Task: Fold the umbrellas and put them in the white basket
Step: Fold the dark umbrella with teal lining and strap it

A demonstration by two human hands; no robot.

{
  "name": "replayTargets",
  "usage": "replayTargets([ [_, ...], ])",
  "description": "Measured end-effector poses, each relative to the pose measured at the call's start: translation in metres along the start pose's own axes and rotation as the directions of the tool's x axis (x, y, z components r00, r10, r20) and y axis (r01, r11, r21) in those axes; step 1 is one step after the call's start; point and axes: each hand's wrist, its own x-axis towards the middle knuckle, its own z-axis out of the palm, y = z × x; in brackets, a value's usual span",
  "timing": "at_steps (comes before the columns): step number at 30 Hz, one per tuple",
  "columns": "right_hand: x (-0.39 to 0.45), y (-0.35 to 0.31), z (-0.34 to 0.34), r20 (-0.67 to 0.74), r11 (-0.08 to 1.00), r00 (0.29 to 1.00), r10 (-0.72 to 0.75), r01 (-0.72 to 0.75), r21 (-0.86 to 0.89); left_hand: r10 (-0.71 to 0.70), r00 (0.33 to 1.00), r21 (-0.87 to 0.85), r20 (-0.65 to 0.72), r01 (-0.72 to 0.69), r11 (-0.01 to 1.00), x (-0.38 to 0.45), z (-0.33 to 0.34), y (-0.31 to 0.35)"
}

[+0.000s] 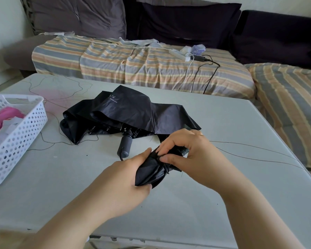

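The left hand is gripping the lower end of a bundled black umbrella, its fingers curled under the gathered fabric and its thumb lying along the top. The right hand is coming over the upper part of the same umbrella, its thumb and fingers pinching the fabric and the thin strap around the bundle. This umbrella is being held just above the table, near the middle of its front half, tilted so that its dark tip end is showing between the right fingers.

A second black umbrella is lying on the table just behind the hands, collapsed but loose, its canopy spreading in folds with white "UV" lettering on top. Its dark handle is sticking out toward the person, with a cord loop at the end, close to the left fingertips but not touching them.

The white basket is sitting at the left edge of the table, well apart from both umbrellas. It is holding something pink and some pale fabric.

Thin dark threads are trailing across the tabletop. Behind the table a sofa is lying under a striped sheet, with a white power strip and cables resting on it, and dark cushions leaning against the back.
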Motion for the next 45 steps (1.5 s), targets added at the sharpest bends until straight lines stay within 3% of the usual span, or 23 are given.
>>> replayTargets([
  [9, 0.007, 0.007, 0.006, 0.020, 0.981, 0.989, -0.146, 0.147, -0.129, -0.058, 0.998, 0.084, -0.035, 0.061, 0.995, -0.001, 0.001, 0.000],
  [16, 0.009, 0.007, 0.017, -0.205, 0.979, 0.960, -0.190, 0.171, -0.107, -0.120, 0.993, -0.200, 0.019, 0.121, 0.972, 0.001, -0.008, 0.005],
  [22, 0.018, 0.004, 0.027, -0.259, 0.972, 0.941, -0.217, 0.183, -0.149, -0.053, 0.965, -0.382, 0.255, 0.151, 0.912, -0.011, -0.023, 0.001],
  [29, 0.050, -0.019, 0.046, -0.386, 0.961, 0.882, -0.272, 0.232, -0.148, -0.102, 0.994, -0.388, -0.029, 0.082, 0.918, -0.020, -0.048, -0.006],
  [37, 0.094, -0.099, 0.132, -0.402, 0.951, 0.864, -0.302, 0.304, -0.061, -0.232, 0.939, -0.321, -0.253, 0.145, 0.936, -0.078, -0.109, -0.057],
  [39, 0.109, -0.129, 0.149, -0.337, 0.956, 0.909, -0.246, 0.284, 0.067, -0.288, 0.905, -0.353, -0.311, 0.171, 0.920, -0.088, -0.131, -0.070],
  [42, 0.128, -0.167, 0.158, -0.097, 0.949, 0.987, -0.125, 0.148, 0.279, -0.371, 0.853, -0.358, -0.366, 0.239, 0.903, -0.095, -0.176, -0.091],
  [45, 0.139, -0.178, 0.164, 0.062, 0.956, 0.998, -0.031, 0.012, 0.292, -0.434, 0.801, -0.321, -0.413, 0.318, 0.892, -0.091, -0.224, -0.119],
])
